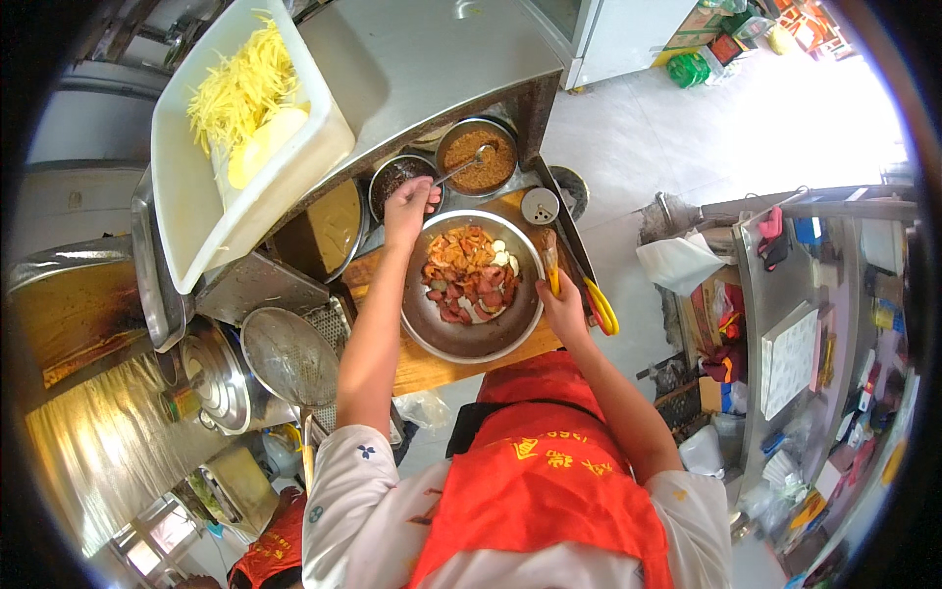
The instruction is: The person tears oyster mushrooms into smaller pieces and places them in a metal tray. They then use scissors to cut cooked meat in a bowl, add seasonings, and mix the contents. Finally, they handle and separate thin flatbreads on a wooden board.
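Observation:
A metal mixing bowl point(471, 349) in front of me holds chopped reddish meat point(467, 276) and sliced white pieces point(503, 255) that look like garlic. With my left hand point(412, 210) I pinch the handle of a metal spoon point(460, 168). The spoon's head rests in a round container of brown granular seasoning point(477, 158). My right hand point(565, 305) grips the right rim of the mixing bowl. A yellow-handled tool point(551, 263), possibly a brush, stands against its fingers; whether they also hold it is unclear. Below my left fingers sits a bowl of dark seasoning point(403, 178).
A white tub of shredded yellow vegetable point(246, 96) stands above on the steel counter point(419, 51). Near the wooden board's point(434, 375) right edge are a shaker point(539, 206) and yellow-handled scissors point(603, 309). To the left are a pan of tan paste point(331, 228) and a strainer point(289, 357).

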